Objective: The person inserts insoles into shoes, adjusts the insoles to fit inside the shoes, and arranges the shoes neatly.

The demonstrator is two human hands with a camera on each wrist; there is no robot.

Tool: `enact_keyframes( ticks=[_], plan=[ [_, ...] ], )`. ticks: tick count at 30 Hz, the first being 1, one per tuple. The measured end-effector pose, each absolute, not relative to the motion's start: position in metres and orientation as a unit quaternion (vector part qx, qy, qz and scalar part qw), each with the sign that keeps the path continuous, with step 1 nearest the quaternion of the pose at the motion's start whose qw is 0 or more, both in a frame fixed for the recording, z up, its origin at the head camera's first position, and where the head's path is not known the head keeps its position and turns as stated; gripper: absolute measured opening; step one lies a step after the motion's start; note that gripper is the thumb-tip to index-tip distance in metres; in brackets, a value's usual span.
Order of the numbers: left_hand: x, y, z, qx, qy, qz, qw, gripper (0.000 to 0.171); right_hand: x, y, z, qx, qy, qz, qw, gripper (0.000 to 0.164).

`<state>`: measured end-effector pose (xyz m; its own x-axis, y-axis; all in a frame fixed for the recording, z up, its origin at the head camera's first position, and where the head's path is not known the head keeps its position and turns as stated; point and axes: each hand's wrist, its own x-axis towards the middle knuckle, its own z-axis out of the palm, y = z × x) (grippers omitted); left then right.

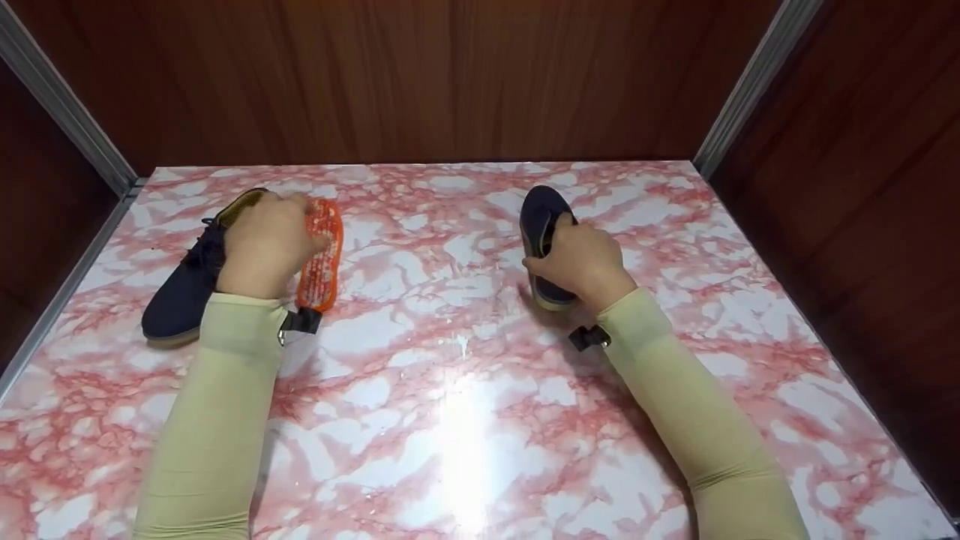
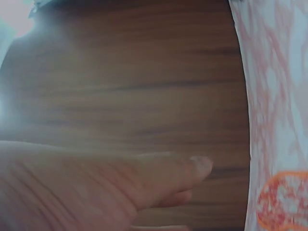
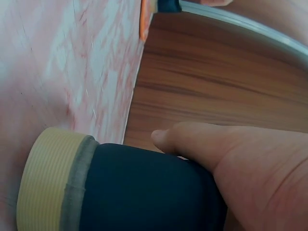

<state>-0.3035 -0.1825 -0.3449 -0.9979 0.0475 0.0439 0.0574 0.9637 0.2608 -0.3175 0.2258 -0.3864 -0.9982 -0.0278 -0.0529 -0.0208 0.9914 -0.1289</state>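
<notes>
On the left lies a navy lace-up shoe (image 1: 178,301), toe toward the near left. Beside it is a flat, insole-shaped piece (image 1: 324,259) with an orange rim and a red-and-white mottled middle; its rounded end shows in the left wrist view. My left hand (image 1: 264,244) is over the gap between them, covering part of the shoe, with thumb extended and nothing held. My right hand (image 1: 586,259) grips a second navy shoe (image 1: 541,206) around its opening, toe pointing away. The right wrist view shows this shoe's heel (image 3: 144,187) and ribbed tan sole, the thumb along the collar.
The table (image 1: 420,337) has a red-and-white marbled top with a bright light reflection near the front. A brown wood-grain panel (image 1: 420,82) stands behind it, with another panel (image 1: 847,187) at the right and metal strips at the corners.
</notes>
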Motion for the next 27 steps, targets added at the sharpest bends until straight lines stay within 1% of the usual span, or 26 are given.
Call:
enact_keyframes(
  ticks=[4,10,14,20,27],
  plan=[
    [-0.2997,-0.1758,-0.3399,-0.053,-0.989,-0.139,0.0,0.056,-0.3193,0.2258,-0.3843,-0.011,0.996,-0.073,0.04,0.109],
    [-0.2976,-0.1746,-0.338,-0.052,-0.989,-0.134,-0.02,0.053,-0.321,0.2267,-0.3838,-0.015,0.995,-0.081,0.055,0.107],
    [-0.2972,-0.1736,-0.3396,-0.056,-0.989,-0.13,-0.046,0.052,-0.3202,0.2282,-0.384,-0.011,0.994,-0.09,0.061,0.106],
    [-0.296,-0.1743,-0.3414,-0.07,-0.987,-0.123,-0.076,0.047,-0.3205,0.2292,-0.385,-0.029,0.996,-0.074,0.048,0.096],
    [-0.2966,-0.1745,-0.3435,-0.098,-0.983,-0.098,-0.118,0.034,-0.3215,0.2324,-0.3846,-0.044,0.996,-0.061,0.049,0.089]
  ],
)
